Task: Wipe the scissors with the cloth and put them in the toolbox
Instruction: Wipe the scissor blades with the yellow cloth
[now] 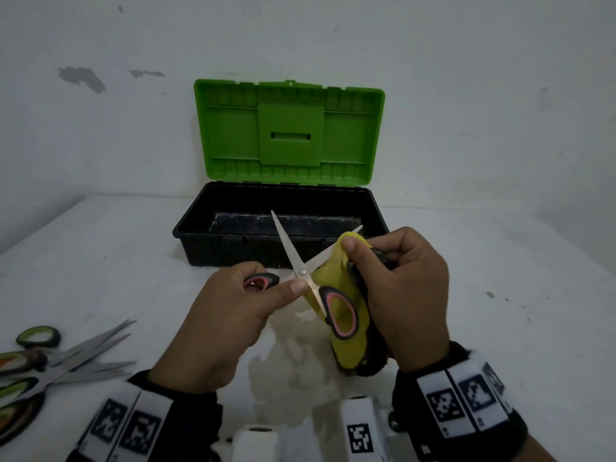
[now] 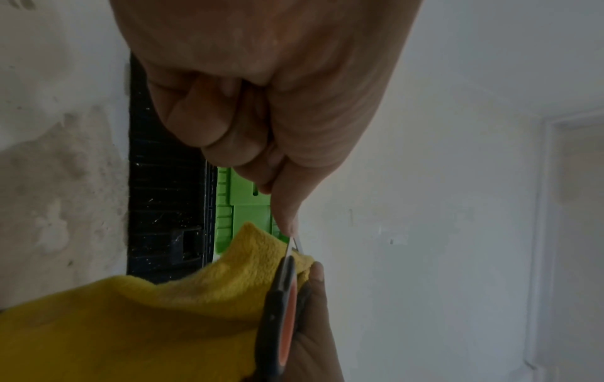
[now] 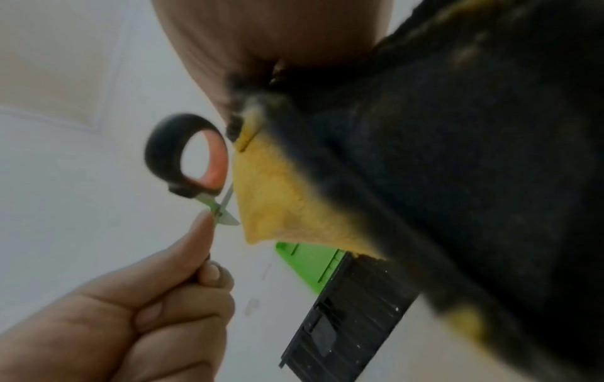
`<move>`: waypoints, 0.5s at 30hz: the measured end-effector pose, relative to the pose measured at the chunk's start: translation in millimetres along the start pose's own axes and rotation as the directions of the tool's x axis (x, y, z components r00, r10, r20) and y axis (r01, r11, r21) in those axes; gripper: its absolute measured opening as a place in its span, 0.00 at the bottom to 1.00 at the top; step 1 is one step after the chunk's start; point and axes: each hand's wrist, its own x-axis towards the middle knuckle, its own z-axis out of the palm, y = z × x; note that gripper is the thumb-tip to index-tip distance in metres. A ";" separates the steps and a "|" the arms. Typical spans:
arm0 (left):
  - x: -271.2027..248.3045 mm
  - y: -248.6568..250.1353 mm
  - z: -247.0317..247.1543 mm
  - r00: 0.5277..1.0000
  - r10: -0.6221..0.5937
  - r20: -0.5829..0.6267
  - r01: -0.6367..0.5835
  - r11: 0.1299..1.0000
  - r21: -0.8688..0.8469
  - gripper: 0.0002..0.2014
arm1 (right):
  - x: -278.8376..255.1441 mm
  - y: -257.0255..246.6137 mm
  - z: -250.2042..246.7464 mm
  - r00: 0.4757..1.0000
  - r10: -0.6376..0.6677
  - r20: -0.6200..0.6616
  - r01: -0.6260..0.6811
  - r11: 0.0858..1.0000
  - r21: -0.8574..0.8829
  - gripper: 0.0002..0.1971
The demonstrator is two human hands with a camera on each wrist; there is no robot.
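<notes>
Scissors (image 1: 301,273), blades spread and pointing away toward the toolbox (image 1: 213,243), are gripped by one handle in the left hand (image 1: 230,315) while the right hand (image 1: 405,295) pinches the cloth (image 1: 346,348) around one blade.

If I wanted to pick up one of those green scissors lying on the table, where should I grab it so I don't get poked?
Probably by the handle loops. The green scissors lie flat at the table's left edge, loops toward the left, pointed blades aiming right toward the left hand. Come from the left, over the loops, and pinch one rounded ring. The pairs overlap, so lift the top one first.
</notes>
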 end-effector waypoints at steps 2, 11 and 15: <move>-0.6 -0.2 -1.0 1.000 -0.017 0.015 0.017 1.000 -0.015 0.19 | -5.1 -1.7 1.7 1.000 -0.001 0.022 0.000 1.000 0.006 0.12; -1.5 0.1 -2.7 1.000 0.027 0.014 -0.027 0.999 0.034 0.17 | 0.9 -3.7 -2.8 1.000 0.023 -0.014 -0.023 1.000 0.017 0.12; -2.7 3.1 -5.9 0.999 0.031 0.023 -0.031 0.999 0.009 0.19 | -6.3 -7.7 -3.4 0.999 -0.003 0.054 0.002 1.000 0.026 0.13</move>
